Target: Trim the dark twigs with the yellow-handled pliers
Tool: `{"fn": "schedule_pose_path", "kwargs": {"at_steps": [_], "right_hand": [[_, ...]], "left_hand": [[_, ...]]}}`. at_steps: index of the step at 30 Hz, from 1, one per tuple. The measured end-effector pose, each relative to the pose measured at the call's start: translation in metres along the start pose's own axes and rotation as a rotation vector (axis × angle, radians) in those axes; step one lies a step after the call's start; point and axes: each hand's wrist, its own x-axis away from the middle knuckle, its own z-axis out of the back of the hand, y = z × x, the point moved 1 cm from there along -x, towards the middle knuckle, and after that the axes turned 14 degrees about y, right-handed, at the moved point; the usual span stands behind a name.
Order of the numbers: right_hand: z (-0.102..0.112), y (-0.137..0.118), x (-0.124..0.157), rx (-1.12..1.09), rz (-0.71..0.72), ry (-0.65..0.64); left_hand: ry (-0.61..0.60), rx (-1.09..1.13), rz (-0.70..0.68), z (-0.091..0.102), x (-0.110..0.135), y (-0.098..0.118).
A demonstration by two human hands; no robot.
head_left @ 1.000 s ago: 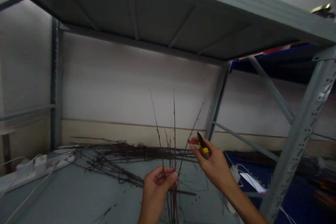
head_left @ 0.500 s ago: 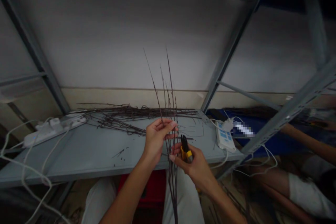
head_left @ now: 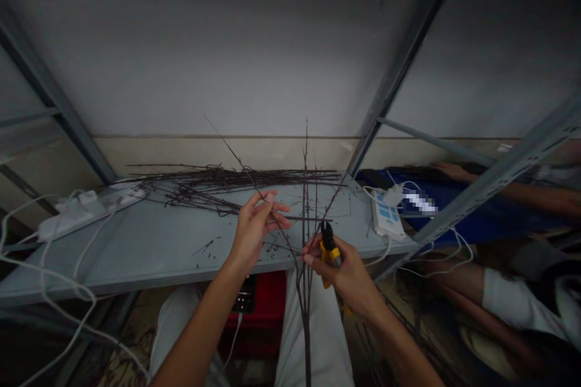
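A dark, bare branch (head_left: 307, 338) rises from between my legs and forks into several thin twigs above the shelf's front edge. My left hand (head_left: 256, 224) pinches one twig between thumb and forefinger and bends it out to the left, its other fingers loosely spread. My right hand (head_left: 340, 269) is closed around pliers-like cutters (head_left: 330, 248) with yellow-and-black handles, their dark jaws pointing up. Its thumb and fingertips also touch a twig at the right of the fork. Behind both hands, a pile of cut twigs (head_left: 236, 181) lies along the back of the grey shelf (head_left: 149, 242).
White power strips with plugs lie at the left (head_left: 91, 211) and right (head_left: 388, 214), their cables trailing. Metal shelf posts (head_left: 408, 60) stand at both sides. Twig scraps dot the shelf. A phone (head_left: 246, 295) rests on a red stool (head_left: 267, 305) below. Another person's arm (head_left: 526, 193) reaches in at right.
My left hand has drawn its twig away to the left, so the twigs now fan apart. My right hand still holds the cutters. The view has tilted slightly down, and the phone shows.
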Motion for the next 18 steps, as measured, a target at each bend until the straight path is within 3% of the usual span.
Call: {"fn": "schedule_pose_path", "kwargs": {"at_steps": [9, 18], "right_hand": [[-0.006, 0.003, -0.002, -0.083, -0.072, -0.021], [-0.004, -0.005, -0.01, -0.06, -0.045, 0.07]], "left_hand": [[-0.057, -0.003, 0.025, 0.004, 0.009, -0.01], [-0.02, -0.062, -0.159, 0.001, 0.014, -0.013]]}}
